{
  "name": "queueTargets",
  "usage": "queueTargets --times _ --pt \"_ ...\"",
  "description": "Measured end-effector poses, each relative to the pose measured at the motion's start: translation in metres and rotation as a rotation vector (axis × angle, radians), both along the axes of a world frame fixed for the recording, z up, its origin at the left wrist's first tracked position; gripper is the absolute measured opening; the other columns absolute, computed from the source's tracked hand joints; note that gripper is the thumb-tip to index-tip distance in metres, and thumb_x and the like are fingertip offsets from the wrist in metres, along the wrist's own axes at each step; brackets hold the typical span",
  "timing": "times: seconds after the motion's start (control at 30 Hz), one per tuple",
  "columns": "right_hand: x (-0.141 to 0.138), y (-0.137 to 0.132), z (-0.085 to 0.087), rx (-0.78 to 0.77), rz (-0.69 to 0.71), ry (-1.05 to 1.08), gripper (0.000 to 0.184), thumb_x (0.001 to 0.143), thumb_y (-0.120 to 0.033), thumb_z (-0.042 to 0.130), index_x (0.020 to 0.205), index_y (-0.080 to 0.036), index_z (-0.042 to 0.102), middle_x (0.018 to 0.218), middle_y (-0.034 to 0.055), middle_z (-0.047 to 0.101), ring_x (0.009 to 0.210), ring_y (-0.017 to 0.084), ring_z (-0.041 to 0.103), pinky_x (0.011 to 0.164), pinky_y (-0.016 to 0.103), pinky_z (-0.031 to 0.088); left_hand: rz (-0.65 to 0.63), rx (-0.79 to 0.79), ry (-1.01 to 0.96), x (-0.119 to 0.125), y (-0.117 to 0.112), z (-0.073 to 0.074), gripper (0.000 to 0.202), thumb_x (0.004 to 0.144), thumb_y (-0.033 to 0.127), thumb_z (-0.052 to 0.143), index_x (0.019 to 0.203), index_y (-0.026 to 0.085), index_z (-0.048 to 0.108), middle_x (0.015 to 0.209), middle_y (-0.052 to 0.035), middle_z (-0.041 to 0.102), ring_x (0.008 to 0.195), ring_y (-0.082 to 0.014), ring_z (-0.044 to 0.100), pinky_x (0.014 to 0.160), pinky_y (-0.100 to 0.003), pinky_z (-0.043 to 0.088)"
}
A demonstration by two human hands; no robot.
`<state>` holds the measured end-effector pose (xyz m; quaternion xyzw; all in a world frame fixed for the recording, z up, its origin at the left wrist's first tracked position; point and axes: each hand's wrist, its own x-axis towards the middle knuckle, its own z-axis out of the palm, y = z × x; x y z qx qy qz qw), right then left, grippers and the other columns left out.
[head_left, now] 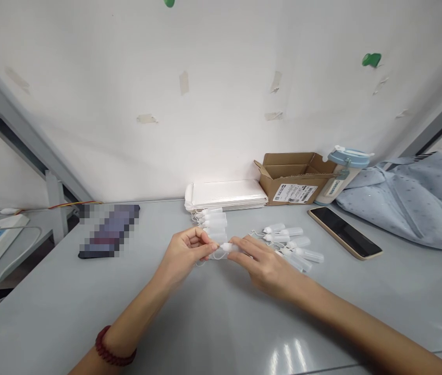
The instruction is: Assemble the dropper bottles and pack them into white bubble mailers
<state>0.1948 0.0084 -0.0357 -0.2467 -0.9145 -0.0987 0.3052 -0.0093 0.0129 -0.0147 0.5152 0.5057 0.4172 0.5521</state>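
At the middle of the grey table (189,323), our right hand (263,264) pinches a small translucent dropper bottle (227,247). Our left hand (184,255) has thumb and fingertips pressed together at its nozzle; we cannot tell whether they grip anything. Similar bottles (215,223) lie just beyond, others to the right.

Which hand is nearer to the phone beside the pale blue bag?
Right. The right hand, its fingers on a small bottle, is left of the phone, with scattered bottles between; the left hand is farther left, beyond the right hand.
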Motion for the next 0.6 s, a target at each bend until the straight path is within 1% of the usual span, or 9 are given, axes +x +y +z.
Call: queueTargets --times 0.13,0.27,0.33,0.4,0.43,0.47,0.5,0.53,0.6 --pt "-0.001 -0.001 0.002 0.01 0.0 0.006 0.039 0.079 0.007 0.033 0.096 -0.014 0.06 0.101 0.0135 0.061 0.078 0.017 0.054 0.068 0.028 0.049 -0.005 -0.013 -0.014 0.0 0.0 -0.001 0.022 0.066 0.028 0.072 0.064 0.017 0.053 0.067 0.0008 0.061 0.054 -0.0081 0.045 0.055 -0.023 0.038" --pt "-0.001 -0.001 0.004 0.019 0.007 0.002 0.038 0.079 0.007 0.033 0.098 -0.013 0.06 0.102 0.0136 0.061 0.077 0.016 0.052 0.068 0.028 0.049 -0.029 -0.022 -0.025 0.0 0.0 -0.001 0.022 0.067 0.027 0.072 0.066 0.016 0.053 0.065 0.0015 0.06 0.054 -0.0074 0.045 0.056 -0.023 0.038" --pt "-0.001 0.0 0.004 0.017 0.01 0.009 0.04 0.078 0.009 0.032 0.097 -0.013 0.06 0.104 0.0139 0.06 0.079 0.016 0.052 0.069 0.028 0.049 -0.048 -0.038 -0.031 -0.001 0.001 0.0 0.021 0.068 0.029 0.072 0.078 0.017 0.057 0.064 0.0023 0.06 0.054 -0.0083 0.046 0.056 -0.024 0.038" --pt "0.0 0.003 0.003 0.009 0.014 0.026 0.04 0.077 0.009 0.031 0.096 -0.013 0.059 0.105 0.0138 0.059 0.08 0.016 0.052 0.069 0.028 0.05 -0.05 -0.06 -0.033 -0.004 0.002 0.004 0.033 0.071 0.032 0.069 0.099 0.019 0.057 0.068 0.0017 0.062 0.056 -0.0102 0.049 0.057 -0.025 0.04" --pt "0.0 0.004 0.003 0.001 0.016 0.033 0.04 0.078 0.009 0.031 0.096 -0.014 0.059 0.105 0.0137 0.059 0.079 0.015 0.052 0.069 0.028 0.05 -0.043 -0.065 -0.028 -0.005 0.002 0.006 0.037 0.073 0.035 0.067 0.106 0.02 0.055 0.072 0.0006 0.063 0.058 -0.0111 0.05 0.058 -0.026 0.041" --pt "0.001 0.005 0.003 -0.009 0.018 0.038 0.04 0.078 0.008 0.031 0.095 -0.014 0.059 0.105 0.0137 0.059 0.079 0.015 0.052 0.068 0.028 0.05 -0.037 -0.066 -0.015 -0.007 0.003 0.007 0.036 0.075 0.037 0.065 0.106 0.02 0.056 0.075 -0.0006 0.063 0.059 -0.0117 0.051 0.058 -0.026 0.041" --pt "0.001 0.006 0.002 -0.021 0.019 0.039 0.04 0.078 0.008 0.031 0.096 -0.014 0.059 0.105 0.0136 0.059 0.078 0.015 0.052 0.067 0.028 0.05 -0.038 -0.063 0.007 -0.009 0.003 0.009 0.032 0.076 0.039 0.062 0.101 0.019 0.059 0.077 -0.0016 0.063 0.06 -0.0121 0.051 0.058 -0.026 0.041" --pt "0.001 0.007 0.002 -0.031 0.018 0.039 0.04 0.079 0.008 0.03 0.096 -0.015 0.058 0.106 0.0135 0.059 0.078 0.015 0.052 0.067 0.028 0.05 -0.049 -0.061 0.038 -0.01 0.003 0.01 0.028 0.077 0.041 0.061 0.092 0.017 0.062 0.076 -0.0021 0.061 0.061 -0.0122 0.051 0.057 -0.026 0.041" --pt "0.002 0.007 0.002 -0.044 0.016 0.043 0.041 0.079 0.008 0.029 0.097 -0.016 0.058 0.107 0.0135 0.059 0.079 0.015 0.053 0.067 0.028 0.05 -0.1 -0.06 0.102 -0.012 0.003 0.011 0.028 0.078 0.043 0.059 0.075 0.016 0.064 0.068 -0.0012 0.057 0.059 -0.0121 0.049 0.057 -0.025 0.04"
